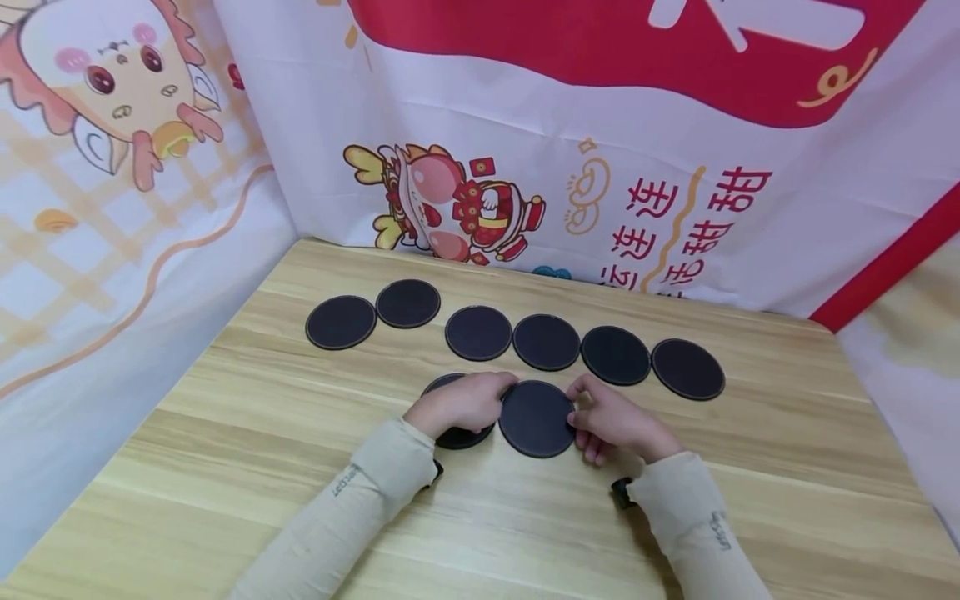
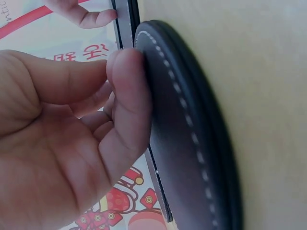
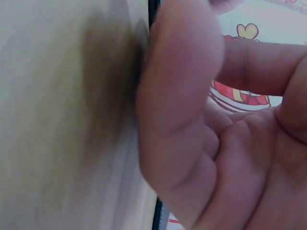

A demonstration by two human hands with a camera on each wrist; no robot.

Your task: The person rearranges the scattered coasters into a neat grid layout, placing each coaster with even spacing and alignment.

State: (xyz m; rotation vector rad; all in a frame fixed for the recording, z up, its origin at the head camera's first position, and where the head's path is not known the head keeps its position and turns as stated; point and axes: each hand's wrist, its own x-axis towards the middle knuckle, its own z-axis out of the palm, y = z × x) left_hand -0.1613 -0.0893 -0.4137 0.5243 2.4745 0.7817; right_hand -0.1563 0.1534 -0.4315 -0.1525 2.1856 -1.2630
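Observation:
Two dark round coasters lie near the middle of the table, the left one partly under my left hand. Both of my hands are at the right-hand coaster (image 1: 536, 419). My left hand (image 1: 467, 402) has its curled fingertips at that coaster's upper left edge. Beneath this hand, the left coaster (image 2: 180, 120) shows white edge stitching and a second dark layer under it. My right hand (image 1: 617, 419) pinches the opposite edge between thumb and forefinger. Its other fingers (image 3: 180, 96) curl close over the wood.
A row of dark coasters (image 1: 547, 342) lies farther back, with two more coasters (image 1: 341, 322) at its left end. The wooden table (image 1: 480, 533) meets a printed white cloth (image 1: 480, 108) at its back edge. Another printed cloth (image 1: 112, 250) hangs on the left.

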